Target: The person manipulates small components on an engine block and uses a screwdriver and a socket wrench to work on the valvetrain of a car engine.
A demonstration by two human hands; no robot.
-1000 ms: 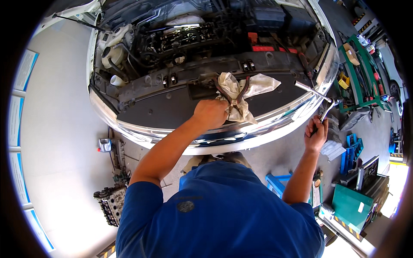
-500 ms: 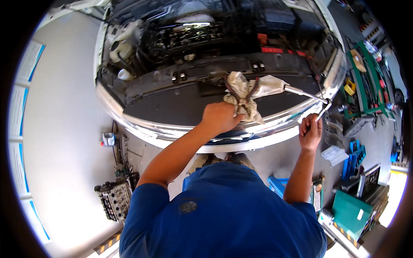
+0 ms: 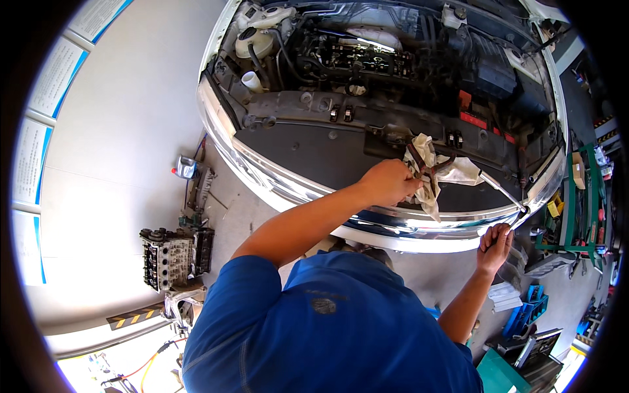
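Note:
My left hand [image 3: 392,182] is closed at the lower left of a crumpled cream rag [image 3: 426,145] by the car's front edge. Crossed, curved dark-red arms of a pliers-like tool [image 3: 447,164] lie over the rag; which part my fingers grip is partly hidden. From the cloth on the right, a long silver bar [image 3: 501,188] runs to a ratchet wrench [image 3: 523,211] beside the front bumper. Wrapped round that wrench's handle is my right hand [image 3: 496,245], its fingers curled and the grip mostly covered.
Ahead lies the open engine bay [image 3: 367,62], behind a dark front panel [image 3: 308,154] and a chrome-trimmed bumper [image 3: 295,208]. An engine block [image 3: 167,259] stands on the left floor, with a jug [image 3: 186,168] beyond. Green tool shelving [image 3: 573,216] is at right.
The view has swung, so the car and both hands sit farther right and lower in the picture. Both hands keep their grips; little movement against the car shows.

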